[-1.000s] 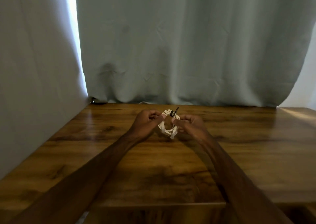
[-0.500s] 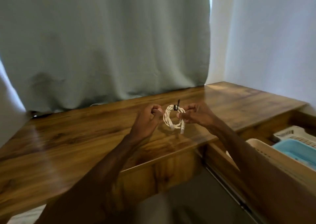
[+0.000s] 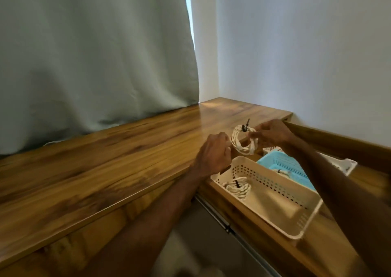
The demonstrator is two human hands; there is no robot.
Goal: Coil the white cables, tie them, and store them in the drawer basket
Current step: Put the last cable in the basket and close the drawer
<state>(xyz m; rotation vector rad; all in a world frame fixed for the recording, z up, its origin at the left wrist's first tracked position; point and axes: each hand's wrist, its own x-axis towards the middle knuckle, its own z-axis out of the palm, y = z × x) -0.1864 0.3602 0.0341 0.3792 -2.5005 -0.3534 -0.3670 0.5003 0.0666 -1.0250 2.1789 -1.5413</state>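
Note:
A coiled white cable (image 3: 240, 144) bound by a black tie (image 3: 245, 127) hangs in the air above the desk's right edge and the back of the open drawer. My right hand (image 3: 273, 133) pinches the coil's right side near the tie. At the coil's lower left edge, my left hand (image 3: 213, 156) grips it with curled fingers. Below, a cream perforated basket (image 3: 275, 194) sits in the drawer and holds another tied white coil (image 3: 237, 187).
Behind the cream basket lies a blue basket (image 3: 281, 163) holding a small tied coil (image 3: 282, 172). A white basket (image 3: 347, 164) sits farther right. The wooden desk (image 3: 105, 160) runs left under a grey curtain (image 3: 95, 54). A white wall (image 3: 306, 54) stands to the right.
My view has swung right, and both hands have carried the tied coil from the desk's middle to above the open drawer. The baskets have come into sight.

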